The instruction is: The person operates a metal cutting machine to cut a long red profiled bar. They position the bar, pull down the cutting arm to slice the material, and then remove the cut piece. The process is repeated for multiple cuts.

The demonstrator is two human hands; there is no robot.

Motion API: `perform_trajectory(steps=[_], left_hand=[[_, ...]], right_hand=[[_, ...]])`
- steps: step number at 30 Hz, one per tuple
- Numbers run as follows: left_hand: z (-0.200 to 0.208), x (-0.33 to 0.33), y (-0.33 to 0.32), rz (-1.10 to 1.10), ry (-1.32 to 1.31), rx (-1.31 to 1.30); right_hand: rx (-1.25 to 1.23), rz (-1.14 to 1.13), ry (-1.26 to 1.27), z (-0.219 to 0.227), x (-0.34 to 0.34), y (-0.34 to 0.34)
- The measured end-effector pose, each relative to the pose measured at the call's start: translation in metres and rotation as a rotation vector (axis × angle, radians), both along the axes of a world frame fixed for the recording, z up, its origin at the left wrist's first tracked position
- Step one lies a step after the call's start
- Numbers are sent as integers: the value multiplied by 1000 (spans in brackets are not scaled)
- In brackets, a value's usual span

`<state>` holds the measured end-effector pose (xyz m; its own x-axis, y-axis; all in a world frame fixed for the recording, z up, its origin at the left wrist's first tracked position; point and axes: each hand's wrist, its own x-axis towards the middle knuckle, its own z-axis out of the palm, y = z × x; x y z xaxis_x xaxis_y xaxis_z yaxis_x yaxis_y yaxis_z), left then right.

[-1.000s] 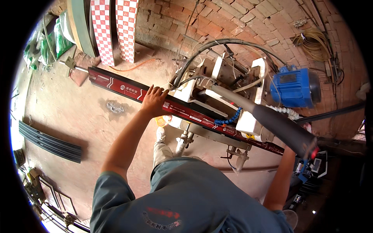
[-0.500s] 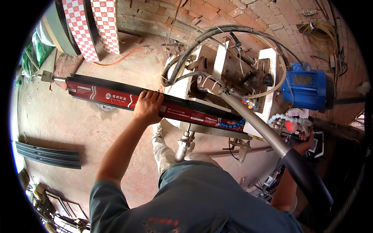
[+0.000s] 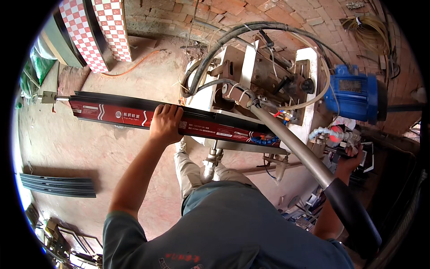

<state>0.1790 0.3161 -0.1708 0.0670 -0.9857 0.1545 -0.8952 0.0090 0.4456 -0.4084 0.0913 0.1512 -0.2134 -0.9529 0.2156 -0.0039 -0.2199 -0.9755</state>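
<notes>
A: Since the earliest frame, our right hand (image 3: pixel 350 164) has moved from near the bar's right end to the fittings beside the pale hose (image 3: pixel 319 132), and the lever (image 3: pixel 295 145) has swung nearer us.

B: And our left hand (image 3: pixel 165 125)?

A: Its fingers curl narrowly over the bar (image 3: pixel 201 128), gripping the upper edge.

B: Where does the bar lie?

A: Beneath those fingers, running left of them toward the stop (image 3: pixel 48 97) and right of them along the machine (image 3: pixel 251 71) to the blue hose (image 3: pixel 265 141).

B: What do the right fingers hold?

A: They bend beside something dark; we cannot tell whether they grip it.

B: Which step is this?

A: Steadying the bar against the machine, we judge. The next move seems to call for firm left fingers and a bar kept straight, while the right ones keep clear of the lever.
</notes>
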Motion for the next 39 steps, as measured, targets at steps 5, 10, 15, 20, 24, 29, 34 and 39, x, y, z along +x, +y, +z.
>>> perform_trajectory(steps=[5,10,15,20,24,29,34,39], left_hand=[[2,0,1,5,3,5],[-1,-1,2,3,4,-29],[-4,0,5,10,15,-65],[-6,0,7,14,29,-82],[-9,-5,19,114,13,-151],[-32,-51,70,475,223,-122],[-92,-112,124,462,332,-92],[-170,-156,109,591,660,122]], right_hand=[[12,30,-6,2,-3,-1],[16,-2,11,2,-6,1],[49,-37,-25,5,2,-3],[128,16,-71,12,-39,-15],[121,-115,64,9,14,-7],[18,-100,150,7,-19,-26],[93,-82,43,13,44,3],[93,-73,106,15,16,-8]])
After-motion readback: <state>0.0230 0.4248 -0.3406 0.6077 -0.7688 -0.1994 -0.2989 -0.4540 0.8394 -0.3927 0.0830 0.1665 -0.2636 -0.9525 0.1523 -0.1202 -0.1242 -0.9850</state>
